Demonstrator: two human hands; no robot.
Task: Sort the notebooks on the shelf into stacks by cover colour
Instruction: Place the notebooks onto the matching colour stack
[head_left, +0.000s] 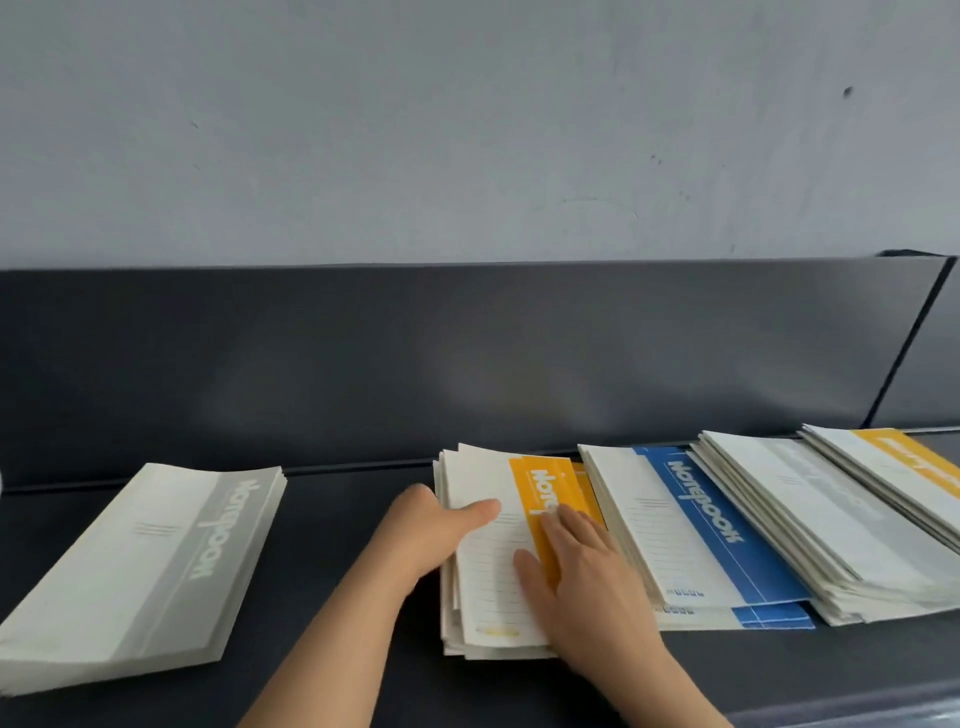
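My left hand (421, 540): at the left edge of the yellow-banded stack of cream paper notebooks (483, 577), in the lower centre of the frame. My thumb lies on the top cover and the hand clasps the stack's edge, with the other fingers out of sight behind it.
My right hand (587, 582): flat on that same top cover, fingers straight across the yellow band, holding nothing.
Dark grey metal shelf (332, 571): carries every stack, in a row from the lower left to the right edge of the frame.
Lower left: the grey-banded stack of cream notebooks (140, 566), squared up, well apart from my hands.
Right of centre: the blue-banded stack (696, 530), just beside the one I hold, its lower books slid out toward the bottom of the frame.
Far right: a fanned grey-banded pile (810, 519) overlaps the blue-banded stack's edge, and a single yellow-banded notebook (904, 462) lies on top of it.
Behind: a dark grey back panel (363, 364), and a pale wall (415, 130) above it.
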